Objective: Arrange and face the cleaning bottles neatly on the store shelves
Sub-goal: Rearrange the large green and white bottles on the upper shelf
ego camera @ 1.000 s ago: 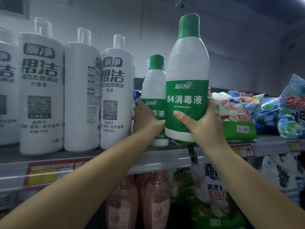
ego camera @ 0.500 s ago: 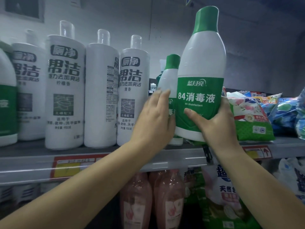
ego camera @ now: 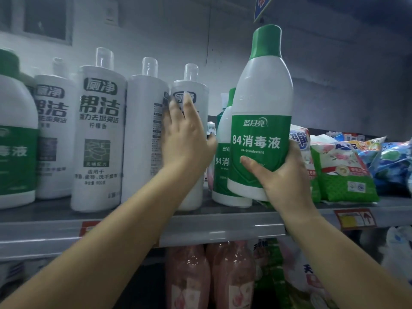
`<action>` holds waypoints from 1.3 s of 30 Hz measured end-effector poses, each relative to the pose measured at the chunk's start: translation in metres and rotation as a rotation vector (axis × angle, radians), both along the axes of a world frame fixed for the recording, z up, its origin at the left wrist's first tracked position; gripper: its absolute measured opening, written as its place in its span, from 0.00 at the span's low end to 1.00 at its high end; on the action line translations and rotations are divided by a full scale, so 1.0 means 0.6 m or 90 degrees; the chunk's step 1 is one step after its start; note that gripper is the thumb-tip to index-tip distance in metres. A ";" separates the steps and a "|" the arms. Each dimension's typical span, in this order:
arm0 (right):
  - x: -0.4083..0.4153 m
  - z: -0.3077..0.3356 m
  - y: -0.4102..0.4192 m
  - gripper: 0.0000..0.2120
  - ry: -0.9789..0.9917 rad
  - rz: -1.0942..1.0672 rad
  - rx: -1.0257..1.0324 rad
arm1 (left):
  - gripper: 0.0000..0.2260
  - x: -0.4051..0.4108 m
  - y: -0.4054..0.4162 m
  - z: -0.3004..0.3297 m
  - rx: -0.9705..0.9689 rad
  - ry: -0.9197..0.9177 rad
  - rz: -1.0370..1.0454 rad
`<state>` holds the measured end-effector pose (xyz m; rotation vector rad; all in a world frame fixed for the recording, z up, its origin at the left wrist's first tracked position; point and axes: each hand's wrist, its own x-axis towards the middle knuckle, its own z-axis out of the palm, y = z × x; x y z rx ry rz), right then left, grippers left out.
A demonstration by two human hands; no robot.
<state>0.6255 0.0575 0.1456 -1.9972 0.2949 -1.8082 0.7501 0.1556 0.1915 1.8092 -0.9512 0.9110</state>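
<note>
My right hand (ego camera: 283, 181) grips the lower part of a white disinfectant bottle with a green cap and green label (ego camera: 262, 103), held upright just above the shelf (ego camera: 223, 226). A second green-label bottle (ego camera: 223, 157) stands on the shelf right behind it. My left hand (ego camera: 186, 134) is spread with straight fingers against two tall white toilet-cleaner bottles: one turned label-sideways (ego camera: 142, 121) and the one to its right (ego camera: 191, 85). Further left stand another white cleaner bottle (ego camera: 99, 130) facing front and a green-label bottle (ego camera: 15, 139) at the frame's edge.
Bagged detergent packs (ego camera: 341, 170) and blue bags (ego camera: 392, 161) lie on the shelf to the right. Price tags (ego camera: 354, 218) run along the shelf edge. Pink bottles (ego camera: 209, 275) and more bags sit on the shelf below. A grey wall is behind.
My left hand has let go of the rear green-label bottle and moved left onto the white cleaner bottles. The view shifted left; my right hand still holds its bottle.
</note>
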 end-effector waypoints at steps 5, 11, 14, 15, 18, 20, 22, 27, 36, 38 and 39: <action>-0.005 0.002 -0.006 0.28 0.007 0.052 0.029 | 0.37 0.011 -0.008 0.089 0.004 -0.029 0.067; -0.007 0.004 -0.007 0.27 -0.002 0.091 0.045 | 0.35 0.012 -0.029 0.114 0.034 -0.073 0.190; -0.008 0.003 -0.006 0.27 0.000 0.080 0.026 | 0.34 0.019 -0.030 0.108 0.043 -0.102 0.223; -0.009 0.004 -0.006 0.27 0.000 0.078 0.022 | 0.34 0.021 -0.029 0.108 0.045 -0.102 0.226; -0.007 0.005 -0.004 0.27 0.000 0.074 0.024 | 0.35 0.022 -0.029 0.110 0.036 -0.097 0.215; -0.004 0.006 -0.002 0.28 0.003 0.073 0.023 | 0.36 0.019 -0.030 0.111 0.022 -0.084 0.190; -0.001 0.006 0.000 0.28 0.001 0.072 0.017 | 0.37 0.016 -0.032 0.112 0.001 -0.067 0.152; 0.008 0.000 0.005 0.26 0.010 0.077 0.013 | 0.39 0.016 -0.036 0.109 -0.051 -0.003 0.062; 0.010 -0.014 0.007 0.25 0.018 0.082 0.017 | 0.33 0.015 -0.036 0.080 -0.152 0.161 -0.097; 0.008 -0.011 0.008 0.26 0.022 0.070 0.003 | 0.30 0.018 -0.032 0.069 -0.146 0.184 -0.124; 0.007 -0.009 0.009 0.26 0.024 0.067 -0.005 | 0.29 0.019 -0.029 0.065 -0.140 0.191 -0.138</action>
